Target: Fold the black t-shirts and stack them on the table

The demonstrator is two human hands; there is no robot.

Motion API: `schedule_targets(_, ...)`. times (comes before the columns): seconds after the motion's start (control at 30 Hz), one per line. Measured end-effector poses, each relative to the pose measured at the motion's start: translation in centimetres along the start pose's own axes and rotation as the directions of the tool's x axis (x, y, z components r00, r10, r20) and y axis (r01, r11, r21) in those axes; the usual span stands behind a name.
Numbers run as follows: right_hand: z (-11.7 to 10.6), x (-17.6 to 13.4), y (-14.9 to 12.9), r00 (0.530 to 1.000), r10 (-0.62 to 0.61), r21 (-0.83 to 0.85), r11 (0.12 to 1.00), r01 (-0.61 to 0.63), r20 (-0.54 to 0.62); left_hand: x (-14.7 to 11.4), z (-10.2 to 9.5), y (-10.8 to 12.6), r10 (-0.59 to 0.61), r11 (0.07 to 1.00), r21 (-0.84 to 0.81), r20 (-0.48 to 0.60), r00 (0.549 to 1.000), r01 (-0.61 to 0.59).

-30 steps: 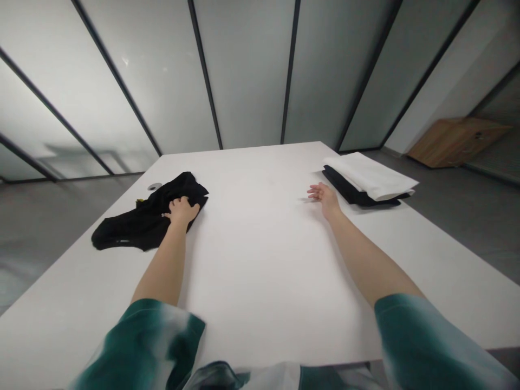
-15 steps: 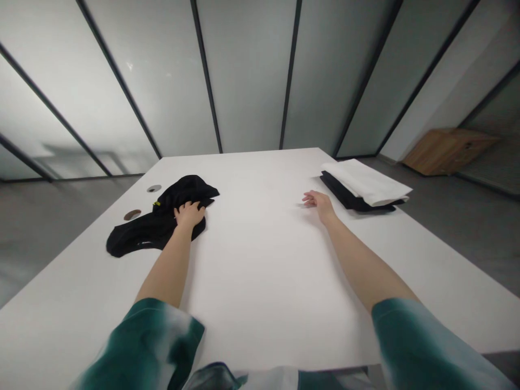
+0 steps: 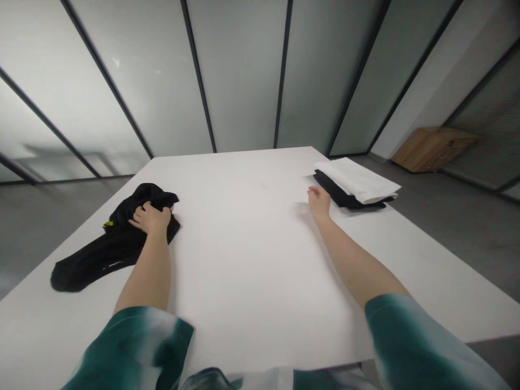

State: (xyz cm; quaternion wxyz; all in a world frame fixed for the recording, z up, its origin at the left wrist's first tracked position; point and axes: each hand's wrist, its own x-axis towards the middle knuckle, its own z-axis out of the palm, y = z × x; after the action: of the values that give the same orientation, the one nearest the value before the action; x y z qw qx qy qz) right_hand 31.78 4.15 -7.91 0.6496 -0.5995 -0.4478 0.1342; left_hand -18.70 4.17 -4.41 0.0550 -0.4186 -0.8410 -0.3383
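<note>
two hands (image 3: 150,219) (image 3: 319,202), one black garment (image 3: 108,251)

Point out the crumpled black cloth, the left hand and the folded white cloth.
Crumpled black cloth (image 3: 106,248): head view, on the middle of its bare fabric.
Left hand (image 3: 149,218): head view, on the back of the hand.
Folded white cloth (image 3: 359,181): head view, on its top face.

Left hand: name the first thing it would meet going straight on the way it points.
The black fabric, which the left hand rests on: its bunched far part lies just ahead, though how high it rises is hard to judge.
</note>
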Motion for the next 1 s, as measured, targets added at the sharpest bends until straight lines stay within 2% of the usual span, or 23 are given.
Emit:
schedule_targets(0.07, -0.6, 0.9, -0.4, 0.988, -0.067, -0.079, 0.995, 0.056, -0.139, -0.7, -0.3, 1.5, 0.116, 0.989, -0.068, -0.171, 0.978, -0.129)
schedule_targets(0.1, -0.9, 1.5, -0.7, 0.98, -0.086, -0.13, 0.99, 0.063, -0.18, -1.2, -0.4, 2.5, 0.181, 0.976, -0.084, -0.202, 0.963, -0.201)
schedule_targets(0.17, -1.8, 2.6, -1.4, 0.973, -0.128, -0.276, 0.959, 0.071, -0.193, -2.7, -0.2, 4.8, 0.323, 0.935, -0.105, -0.136, 0.937, -0.338)
schedule_targets(0.2, -2.3, 3.1, -1.7, 0.973, -0.153, -0.368, 0.927, 0.079, -0.175, -3.7, 0.0, 5.9, 0.418, 0.898, -0.124, -0.057, 0.907, -0.422)
schedule_targets(0.23, -2.9, 3.5, -2.0, 0.973, -0.177, -0.465, 0.881, 0.09, -0.147, -4.9, 0.3, 6.9, 0.519, 0.846, -0.153, 0.022, 0.854, -0.51)
schedule_targets(0.27, -3.6, 4.0, -2.1, 0.973, -0.198, -0.561, 0.822, 0.101, -0.116, -6.2, 0.7, 7.8, 0.621, 0.779, -0.186, 0.101, 0.777, -0.599)
schedule_targets(0.33, -5.0, 4.8, -2.2, 0.973, -0.226, -0.726, 0.676, 0.125, -0.042, -8.7, 1.6, 9.0, 0.786, 0.617, -0.258, 0.241, 0.569, -0.743)
schedule_targets(0.4, -6.4, 5.6, -2.2, 0.978, -0.203, -0.84, 0.523, 0.142, 0.04, -10.8, 2.5, 9.4, 0.87, 0.465, -0.328, 0.339, 0.357, -0.822)
schedule_targets(0.43, -7.1, 6.1, -2.1, 0.984, -0.163, -0.878, 0.456, 0.144, 0.077, -11.5, 2.8, 9.3, 0.886, 0.412, -0.358, 0.372, 0.276, -0.838)
schedule_targets(0.47, -7.7, 6.5, -2.1, 0.989, -0.109, -0.905, 0.403, 0.136, 0.1, -12.0, 3.0, 9.2, 0.891, 0.382, -0.381, 0.393, 0.226, -0.842)
schedule_targets(0.5, -8.2, 7.0, -2.2, 0.993, -0.049, -0.923, 0.368, 0.115, 0.104, -12.2, 3.2, 9.1, 0.891, 0.375, -0.398, 0.405, 0.206, -0.837)
schedule_targets(0.57, -8.8, 7.8, -2.8, 0.997, 0.031, -0.935, 0.35, 0.052, 0.068, -12.3, 3.5, 8.8, 0.884, 0.402, -0.414, 0.408, 0.228, -0.817)
schedule_targets(0.63, -8.8, 8.4, -3.7, 1.0, 0.004, -0.913, 0.407, 0.013, 0.017, -12.1, 3.6, 8.6, 0.878, 0.427, -0.415, 0.402, 0.259, -0.803)
schedule_targets(0.73, -7.4, 8.2, -5.7, 0.992, -0.129, -0.785, 0.613, 0.088, 0.01, -11.9, 3.9, 8.6, 0.877, 0.426, -0.405, 0.405, 0.259, -0.809)
schedule_targets(0.8, -5.7, 7.2, -7.1, 0.985, -0.163, -0.591, 0.79, 0.163, 0.053, -11.9, 4.1, 8.5, 0.873, 0.431, -0.407, 0.413, 0.259, -0.805)
schedule_targets(0.83, -4.6, 6.4, -7.7, 0.986, -0.141, -0.455, 0.875, 0.167, 0.09, -11.9, 4.2, 8.5, 0.872, 0.44, -0.416, 0.411, 0.267, -0.796)
schedule_targets(0.87, -3.4, 5.5, -8.3, 0.988, -0.086, -0.299, 0.946, 0.122, 0.132, -11.9, 4.3, 8.5, 0.869, 0.455, -0.428, 0.403, 0.286, -0.781)
schedule_targets(0.9, -2.1, 4.4, -8.7, 0.982, 0.004, -0.142, 0.99, 0.023, 0.187, -11.9, 4.3, 8.4, 0.862, 0.483, -0.442, 0.393, 0.321, -0.756)
schedule_targets(0.93, -0.9, 3.2, -8.9, 0.957, 0.097, -0.009, 0.995, -0.099, 0.273, -11.9, 4.3, 8.3, 0.845, 0.522, -0.457, 0.39, 0.365, -0.72)
schedule_targets(1.0, 1.5, 0.4, -9.0, 0.864, 0.202, 0.125, 0.949, -0.288, 0.462, -11.9, 4.2, 7.9, 0.795, 0.606, -0.495, 0.412, 0.445, -0.623)
